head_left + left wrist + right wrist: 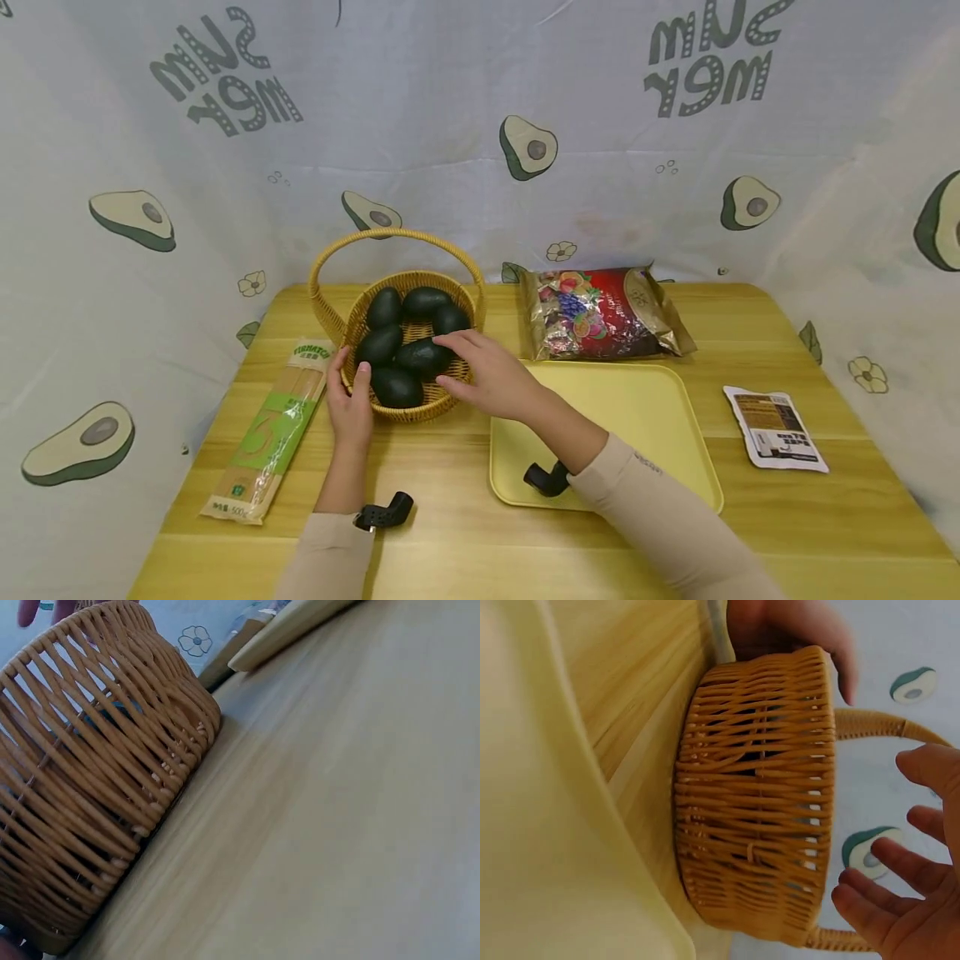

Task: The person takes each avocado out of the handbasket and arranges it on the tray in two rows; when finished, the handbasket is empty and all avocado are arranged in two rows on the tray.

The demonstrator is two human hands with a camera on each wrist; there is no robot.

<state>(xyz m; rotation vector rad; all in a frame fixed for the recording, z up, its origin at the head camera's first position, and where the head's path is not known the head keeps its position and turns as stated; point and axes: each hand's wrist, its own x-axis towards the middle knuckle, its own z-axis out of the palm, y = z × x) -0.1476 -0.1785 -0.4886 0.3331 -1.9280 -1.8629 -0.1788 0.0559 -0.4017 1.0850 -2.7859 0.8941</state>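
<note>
Lying left of the left hand (351, 408): pasta pack (273, 429), long axis slanting away to the right. Left hand grips the basket (420, 412) at its near-left rim, thumb inside. Basket upright between both hands, handle (397, 232) spanning left to right. Avocado (422, 358) inside, by the right hand (491, 375), lies roughly crosswise; can't tell narrow end. Right hand's fingers spread, contact unclear. Right of it: tray (645, 400), bag (600, 312) beyond, pouch (776, 429) well out.

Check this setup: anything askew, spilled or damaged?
The backdrop behind the table: its SUMMER lettering reads backwards, as if hung reversed. No spill or damage visible; the avocados sit inside the basket.
</note>
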